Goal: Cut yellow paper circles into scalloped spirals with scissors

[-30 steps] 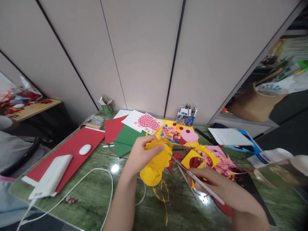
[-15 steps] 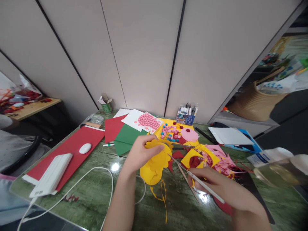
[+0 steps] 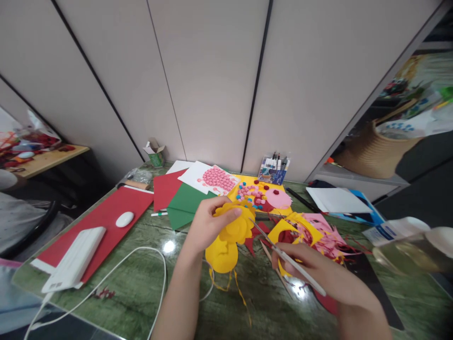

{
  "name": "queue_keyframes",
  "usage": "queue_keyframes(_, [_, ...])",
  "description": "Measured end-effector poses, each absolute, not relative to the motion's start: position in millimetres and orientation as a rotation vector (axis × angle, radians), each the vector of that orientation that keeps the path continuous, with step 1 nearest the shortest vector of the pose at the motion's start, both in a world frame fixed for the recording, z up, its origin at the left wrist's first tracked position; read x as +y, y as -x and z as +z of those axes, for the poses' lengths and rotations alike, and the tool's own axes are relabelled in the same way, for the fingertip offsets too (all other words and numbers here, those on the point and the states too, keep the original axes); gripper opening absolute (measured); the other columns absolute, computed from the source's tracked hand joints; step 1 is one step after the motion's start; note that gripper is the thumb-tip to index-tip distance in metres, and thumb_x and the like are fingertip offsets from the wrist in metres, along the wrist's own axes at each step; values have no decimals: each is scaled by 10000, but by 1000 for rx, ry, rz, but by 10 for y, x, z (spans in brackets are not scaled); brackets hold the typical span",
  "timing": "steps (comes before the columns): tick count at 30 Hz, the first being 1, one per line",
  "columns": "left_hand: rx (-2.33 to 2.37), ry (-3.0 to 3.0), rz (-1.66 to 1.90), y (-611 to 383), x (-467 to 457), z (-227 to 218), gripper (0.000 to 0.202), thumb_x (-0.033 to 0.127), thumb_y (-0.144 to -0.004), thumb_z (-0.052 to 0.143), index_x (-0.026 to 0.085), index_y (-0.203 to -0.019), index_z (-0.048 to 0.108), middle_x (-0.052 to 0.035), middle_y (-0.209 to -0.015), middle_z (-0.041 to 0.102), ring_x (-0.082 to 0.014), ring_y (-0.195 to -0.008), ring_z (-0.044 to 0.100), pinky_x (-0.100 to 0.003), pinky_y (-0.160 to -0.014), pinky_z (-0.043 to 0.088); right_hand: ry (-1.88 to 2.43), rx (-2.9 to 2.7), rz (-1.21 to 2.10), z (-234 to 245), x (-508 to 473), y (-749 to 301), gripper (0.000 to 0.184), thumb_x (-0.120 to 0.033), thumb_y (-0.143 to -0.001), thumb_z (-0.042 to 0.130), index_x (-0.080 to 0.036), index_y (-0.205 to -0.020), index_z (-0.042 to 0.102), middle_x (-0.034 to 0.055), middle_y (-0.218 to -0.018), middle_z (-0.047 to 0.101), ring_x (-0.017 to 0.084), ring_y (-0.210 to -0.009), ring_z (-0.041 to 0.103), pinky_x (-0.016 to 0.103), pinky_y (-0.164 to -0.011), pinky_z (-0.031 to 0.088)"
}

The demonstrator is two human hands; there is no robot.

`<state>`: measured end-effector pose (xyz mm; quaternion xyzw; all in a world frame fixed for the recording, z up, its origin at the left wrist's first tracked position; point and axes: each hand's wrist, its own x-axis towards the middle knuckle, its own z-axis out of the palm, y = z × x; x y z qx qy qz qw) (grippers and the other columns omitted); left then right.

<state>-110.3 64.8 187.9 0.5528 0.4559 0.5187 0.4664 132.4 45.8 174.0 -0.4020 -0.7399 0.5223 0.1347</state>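
Observation:
My left hand (image 3: 208,226) pinches a scalloped yellow paper piece (image 3: 236,231) between thumb and fingers. Below it hangs a rounded yellow lobe (image 3: 222,257). Thin yellow paper strips (image 3: 241,293) dangle or lie beneath. In my right hand (image 3: 314,269) is a slim white-handled tool (image 3: 300,270) with a thin metal tip. That tip points to the right edge of the yellow paper; whether it touches cannot be made out. Near my right hand lie a wooden pencil-like stick (image 3: 267,250) and cut yellow paper scraps (image 3: 283,231).
Pink and red scraps (image 3: 318,233) lie at right, near a bottle (image 3: 406,250). Behind are green paper (image 3: 186,203), a dotted white sheet (image 3: 191,175) and a pen pack (image 3: 272,167). A white power bank (image 3: 76,255), mouse (image 3: 125,219) and cable (image 3: 164,274) occupy the left.
The yellow paper has turned in my left hand, showing more of its scalloped layers. My right hand and the tool have shifted slightly left. The dangling strips have swung.

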Motion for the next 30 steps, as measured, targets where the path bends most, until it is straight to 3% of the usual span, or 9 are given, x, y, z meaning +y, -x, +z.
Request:
queue_keyframes(12, [877,-868,1654,686,642,1737,252,302,-729,680,149,-651,495,45,-596,448,-69,-514,433,-189,-484,356,732,-1952,1708,1564,492,-1159,587,-712,-816,285,-222,-904,596,13,-713,442,189,-659,405,315,-633,349])
queue_keyframes(17, [887,-830,1639,613,635,1737,259,333,-728,677,158,-674,495,45,-611,460,-72,-514,430,-195,-500,368,738,-1895,1713,1516,503,-1141,544,-686,-831,314,-220,-851,595,10,-717,446,184,-659,407,326,-651,357])
queue_keyframes(30, [968,-1030,1530,601,614,1713,281,371,-783,618,165,-688,453,44,-621,421,-83,-551,418,-197,-508,345,889,-1868,1514,1526,470,-1140,464,-575,-901,330,-196,-935,596,20,-758,505,185,-717,453,319,-696,388])
